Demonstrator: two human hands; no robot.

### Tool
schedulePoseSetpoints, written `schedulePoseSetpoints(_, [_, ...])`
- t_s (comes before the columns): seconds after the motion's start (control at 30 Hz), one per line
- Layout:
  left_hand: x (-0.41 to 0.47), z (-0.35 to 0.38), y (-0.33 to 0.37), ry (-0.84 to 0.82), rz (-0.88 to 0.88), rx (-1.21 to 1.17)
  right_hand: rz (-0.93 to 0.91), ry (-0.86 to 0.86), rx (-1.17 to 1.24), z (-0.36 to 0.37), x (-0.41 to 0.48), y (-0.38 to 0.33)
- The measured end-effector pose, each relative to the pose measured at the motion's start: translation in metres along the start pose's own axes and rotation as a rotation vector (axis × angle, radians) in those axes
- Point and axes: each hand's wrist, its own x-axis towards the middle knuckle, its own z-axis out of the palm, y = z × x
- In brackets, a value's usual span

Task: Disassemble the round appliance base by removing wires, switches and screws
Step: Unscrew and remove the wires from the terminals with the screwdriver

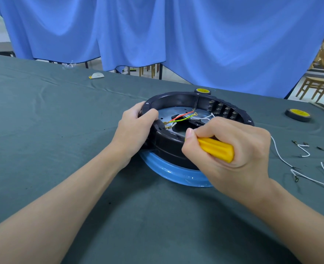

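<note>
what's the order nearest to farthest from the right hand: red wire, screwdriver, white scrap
1. screwdriver, gripped in the right hand
2. red wire, inside the base, just beyond the hand
3. white scrap, far back left

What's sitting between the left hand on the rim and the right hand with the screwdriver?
Head view: the near black rim of the round base and, inside it, loose red, green-yellow and white wires.

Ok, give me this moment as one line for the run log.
left hand: grips rim of round base | right hand: holds yellow screwdriver, tip hidden | red wire, green wire: inside base | loose white wires: on cloth
</note>
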Motion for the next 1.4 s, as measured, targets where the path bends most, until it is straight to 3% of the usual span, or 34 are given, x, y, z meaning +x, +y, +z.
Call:
schedulePoseSetpoints(0.63, [-0.002, 0.002, 0.0, -0.024, 0.002, -0.053, -0.084, -0.011, -0.041, 0.005, 0.007, -0.011])
schedulePoseSetpoints(0.83, [-0.002, 0.003, -0.002, -0.002, 0.023, -0.036, 0.208, 0.007, 0.088, 0.0, 0.008, -0.01])
schedulePoseSetpoints(1.13, [-0.001, 0.003, 0.0, 0.006, -0.01, -0.061, 0.492, -0.037, 0.197, -0.002, 0.021, -0.008])
schedulePoseSetpoints(1.4, [-0.003, 0.003, 0.0, -0.012, 0.0, -0.086, 0.275, 0.015, 0.044, 0.003, 0.016, -0.022])
